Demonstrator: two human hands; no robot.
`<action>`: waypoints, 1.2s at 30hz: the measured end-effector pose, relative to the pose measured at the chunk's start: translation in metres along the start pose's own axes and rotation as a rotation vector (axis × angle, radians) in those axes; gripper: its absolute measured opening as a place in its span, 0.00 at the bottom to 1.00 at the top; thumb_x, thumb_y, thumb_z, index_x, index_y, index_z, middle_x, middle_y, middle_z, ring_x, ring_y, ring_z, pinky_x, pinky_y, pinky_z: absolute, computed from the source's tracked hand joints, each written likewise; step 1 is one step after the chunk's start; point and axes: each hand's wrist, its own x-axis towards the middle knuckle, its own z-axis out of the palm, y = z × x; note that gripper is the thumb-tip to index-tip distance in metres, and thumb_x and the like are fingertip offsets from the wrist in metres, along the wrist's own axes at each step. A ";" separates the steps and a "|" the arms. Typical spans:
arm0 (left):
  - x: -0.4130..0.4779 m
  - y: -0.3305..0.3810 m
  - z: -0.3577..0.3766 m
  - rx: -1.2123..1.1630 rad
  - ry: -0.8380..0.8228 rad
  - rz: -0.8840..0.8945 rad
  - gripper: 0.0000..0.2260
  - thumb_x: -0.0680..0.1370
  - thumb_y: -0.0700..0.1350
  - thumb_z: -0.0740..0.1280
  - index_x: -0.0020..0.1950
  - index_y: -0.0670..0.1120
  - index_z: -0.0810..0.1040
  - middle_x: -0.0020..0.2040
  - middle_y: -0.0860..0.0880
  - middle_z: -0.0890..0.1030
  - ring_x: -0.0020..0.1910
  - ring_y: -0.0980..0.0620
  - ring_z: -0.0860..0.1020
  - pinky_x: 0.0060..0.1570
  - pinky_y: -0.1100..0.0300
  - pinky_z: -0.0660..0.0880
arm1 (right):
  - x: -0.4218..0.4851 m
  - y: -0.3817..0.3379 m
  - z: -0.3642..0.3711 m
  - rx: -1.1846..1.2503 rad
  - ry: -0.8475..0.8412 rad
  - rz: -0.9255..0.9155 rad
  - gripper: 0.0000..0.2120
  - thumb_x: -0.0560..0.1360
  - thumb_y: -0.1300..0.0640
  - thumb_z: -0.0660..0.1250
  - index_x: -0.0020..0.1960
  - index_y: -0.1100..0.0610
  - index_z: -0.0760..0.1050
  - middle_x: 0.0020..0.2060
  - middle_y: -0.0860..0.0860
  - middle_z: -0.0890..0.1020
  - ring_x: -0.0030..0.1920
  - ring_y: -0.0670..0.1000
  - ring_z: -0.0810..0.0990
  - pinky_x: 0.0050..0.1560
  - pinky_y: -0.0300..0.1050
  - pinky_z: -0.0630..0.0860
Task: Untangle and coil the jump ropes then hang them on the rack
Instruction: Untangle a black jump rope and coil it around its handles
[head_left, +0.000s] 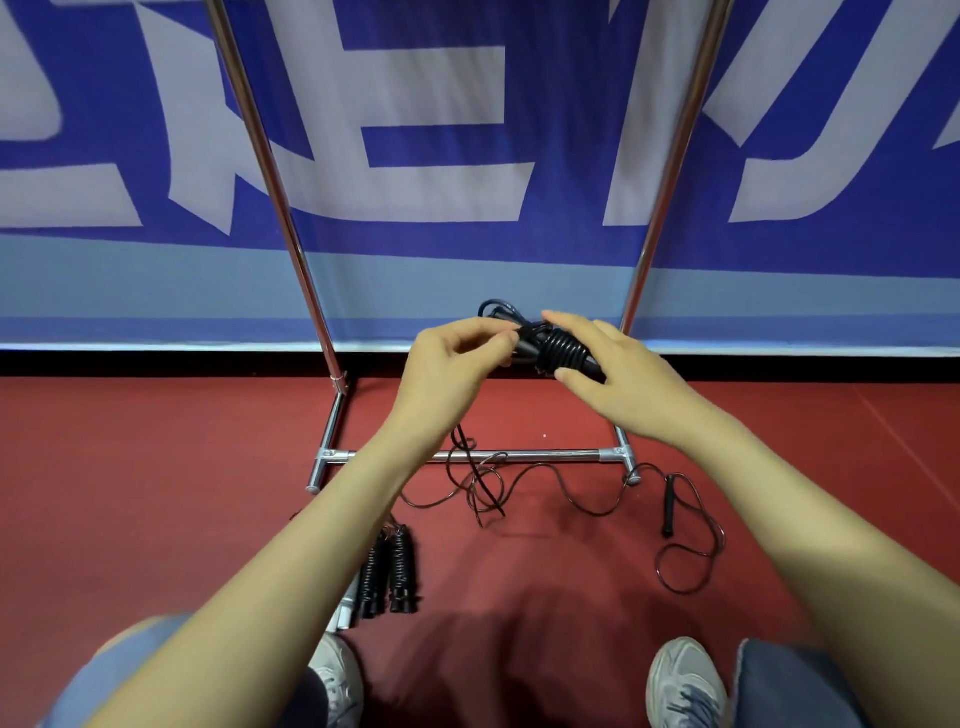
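Both hands up together on one coiled jump rope (563, 349): R hand (618, 379) grips the wound bundle, L hand (457, 358) pinches its cord end. Loose rope (571, 491) lies on floor below hands, by rack (519, 456) base; another coiled rope (389, 571) under L forearm.

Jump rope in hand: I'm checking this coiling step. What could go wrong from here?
The right hand grips the coiled rope while the left hand pinches its end; a slip could unwind the wraps. The loose rope lies across the rack's base bar and might snag when pulled.
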 end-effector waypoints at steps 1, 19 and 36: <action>0.001 -0.001 0.000 0.013 0.034 -0.001 0.06 0.77 0.39 0.68 0.42 0.47 0.83 0.31 0.58 0.79 0.32 0.65 0.74 0.38 0.74 0.68 | 0.000 0.000 -0.001 -0.092 -0.010 -0.001 0.27 0.79 0.49 0.61 0.74 0.37 0.56 0.61 0.48 0.73 0.57 0.53 0.76 0.57 0.53 0.74; 0.010 -0.017 -0.005 0.462 -0.101 0.003 0.11 0.81 0.48 0.62 0.48 0.47 0.83 0.36 0.58 0.82 0.29 0.64 0.72 0.38 0.68 0.69 | -0.001 0.002 -0.002 0.160 0.159 0.015 0.24 0.79 0.52 0.61 0.74 0.42 0.60 0.56 0.51 0.73 0.53 0.53 0.75 0.58 0.54 0.72; 0.012 -0.025 -0.008 -0.164 -0.299 -0.210 0.09 0.80 0.43 0.63 0.53 0.43 0.82 0.34 0.54 0.76 0.31 0.58 0.69 0.36 0.68 0.67 | -0.007 -0.008 -0.016 0.808 0.050 0.068 0.22 0.78 0.64 0.64 0.65 0.42 0.68 0.52 0.55 0.79 0.39 0.56 0.84 0.38 0.51 0.82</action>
